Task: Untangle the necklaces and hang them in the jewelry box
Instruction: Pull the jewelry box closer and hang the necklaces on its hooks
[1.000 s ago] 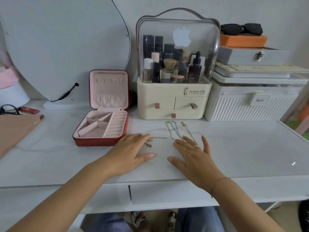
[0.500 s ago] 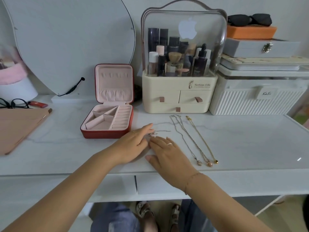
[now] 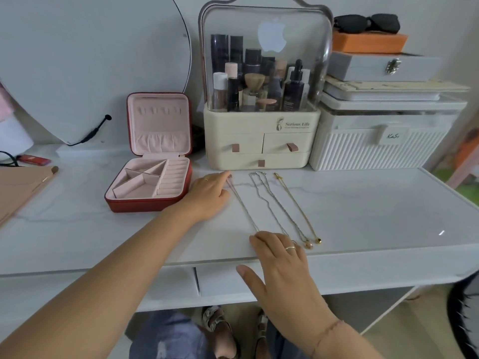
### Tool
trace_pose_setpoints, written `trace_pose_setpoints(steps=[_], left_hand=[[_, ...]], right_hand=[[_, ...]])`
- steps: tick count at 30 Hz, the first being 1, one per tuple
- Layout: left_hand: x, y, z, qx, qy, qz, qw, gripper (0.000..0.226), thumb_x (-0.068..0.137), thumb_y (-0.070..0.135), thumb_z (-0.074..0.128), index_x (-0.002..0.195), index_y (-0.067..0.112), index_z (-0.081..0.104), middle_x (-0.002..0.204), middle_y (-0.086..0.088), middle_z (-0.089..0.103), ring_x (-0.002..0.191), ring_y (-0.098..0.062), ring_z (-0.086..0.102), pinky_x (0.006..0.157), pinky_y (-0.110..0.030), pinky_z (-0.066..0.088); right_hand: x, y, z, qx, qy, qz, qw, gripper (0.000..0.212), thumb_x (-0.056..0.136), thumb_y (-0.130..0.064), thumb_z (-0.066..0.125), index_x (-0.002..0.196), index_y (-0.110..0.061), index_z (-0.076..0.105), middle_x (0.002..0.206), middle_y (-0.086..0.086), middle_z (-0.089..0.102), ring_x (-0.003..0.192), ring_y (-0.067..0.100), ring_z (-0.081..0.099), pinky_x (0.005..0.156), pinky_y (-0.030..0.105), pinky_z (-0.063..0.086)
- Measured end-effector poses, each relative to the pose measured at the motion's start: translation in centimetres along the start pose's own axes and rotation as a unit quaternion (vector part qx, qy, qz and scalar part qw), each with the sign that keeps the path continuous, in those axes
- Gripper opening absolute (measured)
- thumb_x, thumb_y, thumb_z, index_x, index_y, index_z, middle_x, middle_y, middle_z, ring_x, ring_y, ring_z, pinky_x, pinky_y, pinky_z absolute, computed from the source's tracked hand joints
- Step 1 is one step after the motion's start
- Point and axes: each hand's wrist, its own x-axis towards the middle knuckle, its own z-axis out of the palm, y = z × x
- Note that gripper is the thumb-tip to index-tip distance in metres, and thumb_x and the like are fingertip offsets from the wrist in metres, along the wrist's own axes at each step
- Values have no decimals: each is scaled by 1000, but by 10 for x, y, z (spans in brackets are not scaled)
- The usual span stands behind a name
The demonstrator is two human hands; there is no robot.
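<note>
While straight fingers of left hand (image 3: 207, 196) and right hand (image 3: 282, 260) pin the leftmost necklace (image 3: 242, 203) along 11-to-5 o'clock, the jewelry box (image 3: 145, 204) lies at the left's 9 o'clock.

The left hand (image 3: 207, 195) has slid away — the right hand (image 3: 282, 265) back toward the bench (image 3: 363, 216) edge — stretching the bunched necklace (image 3: 242, 206) straight.

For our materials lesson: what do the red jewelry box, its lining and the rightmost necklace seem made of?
Jewelry box: probably faux leather, smooth red shell with slight sheen. Lining: pink velvet-like fabric, matte, gathered pocket. Rightmost necklace: gold-toned metal, fine glinting chain.
</note>
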Motion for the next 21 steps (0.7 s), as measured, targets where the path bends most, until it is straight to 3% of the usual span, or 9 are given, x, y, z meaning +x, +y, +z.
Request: trace_pose_setpoints(steps=[6,9,12,15,21], left_hand=[[-3,-7,4,-22,34,26,999,52,97,13,33,149,13,25,155,-6,28,143,-20,22,114,-30,16],[-3,-11,7,13,18,47,999,47,100,15,33,147,13,31,155,-3,29,144,-16,22,113,-24,12],[4,-12,10,47,17,45,998,45,101,18,30,146,15,33,156,0,27,144,-14,20,112,-24,10],[13,-10,10,67,25,33,997,45,101,20,29,146,17,32,156,1,27,144,-15,21,113,-26,12],[24,-3,12,94,27,22,995,44,100,21,27,144,21,34,154,4,29,139,-18,26,110,-30,18]], right_hand=[[-9,7,12,6,24,8,1000,61,98,-53,22,121,-14,62,126,-2,60,119,14,44,101,30,30],[-12,7,17,3,33,6,999,69,98,-53,13,121,-12,63,129,1,60,123,14,42,104,35,28],[-17,7,21,-3,58,10,998,60,97,-52,25,120,-13,64,127,0,61,122,15,43,102,36,29],[-20,9,24,-8,84,19,996,54,82,-50,42,116,-15,67,124,-2,63,118,13,45,98,34,30],[-24,13,24,17,106,22,994,53,75,-48,47,112,-17,69,119,-4,65,115,10,47,93,31,30]])
